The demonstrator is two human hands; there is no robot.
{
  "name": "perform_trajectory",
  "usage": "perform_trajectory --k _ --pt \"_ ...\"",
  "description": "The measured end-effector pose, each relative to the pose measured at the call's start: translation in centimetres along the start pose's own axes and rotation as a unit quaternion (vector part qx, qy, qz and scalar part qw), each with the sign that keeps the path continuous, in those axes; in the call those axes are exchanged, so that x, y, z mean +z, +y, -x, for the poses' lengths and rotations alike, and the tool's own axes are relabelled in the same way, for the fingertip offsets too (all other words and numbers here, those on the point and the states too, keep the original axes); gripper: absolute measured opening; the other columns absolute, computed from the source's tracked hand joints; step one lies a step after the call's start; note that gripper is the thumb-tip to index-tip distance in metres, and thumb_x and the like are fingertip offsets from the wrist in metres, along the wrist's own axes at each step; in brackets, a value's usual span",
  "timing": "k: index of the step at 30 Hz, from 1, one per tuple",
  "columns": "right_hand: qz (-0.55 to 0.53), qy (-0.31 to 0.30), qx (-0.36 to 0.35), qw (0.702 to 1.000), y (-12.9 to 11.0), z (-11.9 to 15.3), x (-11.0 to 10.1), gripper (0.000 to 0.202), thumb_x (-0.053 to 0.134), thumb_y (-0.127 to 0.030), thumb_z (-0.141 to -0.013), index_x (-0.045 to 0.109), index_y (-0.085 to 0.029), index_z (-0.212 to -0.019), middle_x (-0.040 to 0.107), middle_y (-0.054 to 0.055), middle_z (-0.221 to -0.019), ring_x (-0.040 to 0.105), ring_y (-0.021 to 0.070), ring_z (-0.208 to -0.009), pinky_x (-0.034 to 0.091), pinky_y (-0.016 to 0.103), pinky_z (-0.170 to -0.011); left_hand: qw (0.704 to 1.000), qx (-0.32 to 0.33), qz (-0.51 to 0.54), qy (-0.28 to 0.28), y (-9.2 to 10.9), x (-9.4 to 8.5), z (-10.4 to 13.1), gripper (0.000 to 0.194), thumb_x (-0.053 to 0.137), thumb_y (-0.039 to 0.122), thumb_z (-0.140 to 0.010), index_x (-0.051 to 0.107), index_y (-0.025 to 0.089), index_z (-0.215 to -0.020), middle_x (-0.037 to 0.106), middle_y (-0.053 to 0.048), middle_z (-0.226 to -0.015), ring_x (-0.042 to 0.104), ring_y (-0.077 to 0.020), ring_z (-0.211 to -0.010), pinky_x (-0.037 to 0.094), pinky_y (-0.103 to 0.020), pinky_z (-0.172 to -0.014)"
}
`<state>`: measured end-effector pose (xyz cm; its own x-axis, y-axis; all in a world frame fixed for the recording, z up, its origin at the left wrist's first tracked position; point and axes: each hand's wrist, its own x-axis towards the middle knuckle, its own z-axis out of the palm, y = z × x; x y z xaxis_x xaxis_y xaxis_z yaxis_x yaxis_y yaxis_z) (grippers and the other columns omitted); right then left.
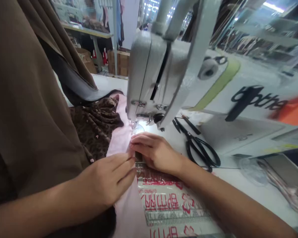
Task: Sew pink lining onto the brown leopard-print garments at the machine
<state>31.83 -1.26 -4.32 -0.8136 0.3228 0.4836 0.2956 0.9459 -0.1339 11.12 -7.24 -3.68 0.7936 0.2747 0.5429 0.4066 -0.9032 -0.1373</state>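
A strip of pink fabric (120, 140) runs under the needle area of a sewing machine (145, 79). My left hand (106, 180) pinches the strip's right edge, a little in front of the needle. Closer to the needle, my right hand (155, 152) has its fingers pressed together on the same edge, their tips touching the pink cloth. Dark leopard-print fabric (94, 125) lies bunched along the strip's left side. The exact stitching point is partly hidden by glare and by my right fingers.
Black thread scissors (201, 145) lie right of the needle, beside my right forearm. Printed clear plastic (169, 201) covers the table front, with a ruler scale on it. Brown cloth (32, 86) hangs at the left. A clear round dish (253, 172) sits at right.
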Motion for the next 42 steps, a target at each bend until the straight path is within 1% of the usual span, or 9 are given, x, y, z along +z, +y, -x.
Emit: perform_trajectory --k 5,9,13,19,22,27,31,35,42 --pt "-0.039 0.016 0.024 0.999 0.0 0.3 0.2 0.03 0.038 -0.005 -0.086 0.066 -0.01 -0.093 0.065 0.011 -0.101 0.058 0.0202 -0.099 0.049 0.035 -0.093 0.995 0.042 0.081 -0.043 -1.1 -1.1 1.0 0.031 0.031 0.007 -0.096 0.06 0.007 -0.109 0.068 -0.011 -0.106 0.058 -0.02 -0.113 0.049 -0.032 -0.099" --pt "-0.026 0.018 0.016 0.999 0.0 0.2 0.1 0.031 0.037 -0.004 -0.087 0.067 -0.008 -0.095 0.065 0.011 -0.1 0.057 0.0208 -0.099 0.049 0.035 -0.093 0.996 0.027 0.078 -0.03 -0.8 -0.6 1.9 0.03 0.035 0.006 -0.094 0.059 0.005 -0.113 0.066 -0.014 -0.112 0.053 -0.0225 -0.12 0.047 -0.035 -0.103" --pt "-0.019 0.02 0.009 1.0 0.0 0.2 0.1 0.03 0.038 -0.004 -0.086 0.067 -0.007 -0.094 0.065 0.011 -0.099 0.057 0.0205 -0.099 0.05 0.034 -0.093 0.997 -0.001 0.079 -0.02 0.4 -0.1 1.7 0.033 0.033 0.006 -0.094 0.058 0.007 -0.114 0.067 -0.012 -0.112 0.055 -0.0199 -0.117 0.049 -0.033 -0.101" --pt "0.006 0.0 -0.026 1.0 -0.4 0.6 -0.2 0.03 0.039 -0.006 -0.086 0.065 -0.005 -0.1 0.065 0.012 -0.102 0.056 0.022 -0.104 0.048 0.036 -0.097 0.999 0.01 0.043 0.005 1.4 -0.6 0.5 0.033 0.032 0.005 -0.094 0.064 0.007 -0.101 0.071 -0.009 -0.102 0.064 -0.02 -0.101 0.055 -0.031 -0.09" --pt "0.012 -0.007 -0.04 0.999 -0.5 0.6 -0.3 0.027 0.04 -0.008 -0.087 0.065 -0.006 -0.099 0.066 0.011 -0.099 0.057 0.0214 -0.102 0.049 0.034 -0.095 0.999 0.02 0.026 -0.003 0.6 -0.7 0.0 0.037 0.03 0.003 -0.094 0.065 0.008 -0.1 0.072 -0.008 -0.1 0.066 -0.0184 -0.096 0.055 -0.028 -0.087" --pt "0.059 -0.013 -0.013 0.998 0.2 0.2 0.0 0.024 0.041 -0.009 -0.087 0.064 -0.009 -0.095 0.065 0.011 -0.101 0.058 0.0212 -0.099 0.051 0.036 -0.092 0.997 0.055 0.05 0.006 -2.2 -0.1 -0.6 0.034 0.032 0.005 -0.095 0.065 0.004 -0.102 0.071 -0.011 -0.096 0.065 -0.0195 -0.095 0.055 -0.029 -0.087" --pt "0.073 -0.02 -0.006 0.997 0.3 -0.1 0.2 0.025 0.039 -0.009 -0.09 0.064 -0.008 -0.095 0.064 0.012 -0.103 0.057 0.0225 -0.1 0.052 0.037 -0.089 0.999 0.037 0.022 -0.014 -1.5 -0.1 -0.8 0.03 0.035 0.003 -0.093 0.065 0.004 -0.095 0.071 -0.011 -0.088 0.066 -0.0207 -0.086 0.058 -0.032 -0.078" --pt "0.047 0.015 -0.013 0.999 0.4 0.1 0.3 0.028 0.037 -0.006 -0.09 0.064 -0.008 -0.095 0.065 0.012 -0.103 0.058 0.0214 -0.099 0.052 0.035 -0.087 0.998 0.046 0.03 -0.014 -0.3 -1.1 -0.8 0.035 0.031 0.002 -0.094 0.066 0.005 -0.091 0.071 -0.011 -0.088 0.066 -0.0196 -0.087 0.053 -0.032 -0.088" --pt "0.027 0.016 -0.01 0.999 1.0 0.3 0.4 0.028 0.04 -0.005 -0.086 0.065 -0.004 -0.099 0.065 0.013 -0.103 0.057 0.0225 -0.099 0.051 0.036 -0.09 0.998 0.05 0.042 -0.009 -1.6 -2.0 -0.9 0.039 0.027 0.003 -0.094 0.066 0.009 -0.09 0.071 -0.008 -0.088 0.065 -0.0156 -0.089 0.05 -0.026 -0.09"
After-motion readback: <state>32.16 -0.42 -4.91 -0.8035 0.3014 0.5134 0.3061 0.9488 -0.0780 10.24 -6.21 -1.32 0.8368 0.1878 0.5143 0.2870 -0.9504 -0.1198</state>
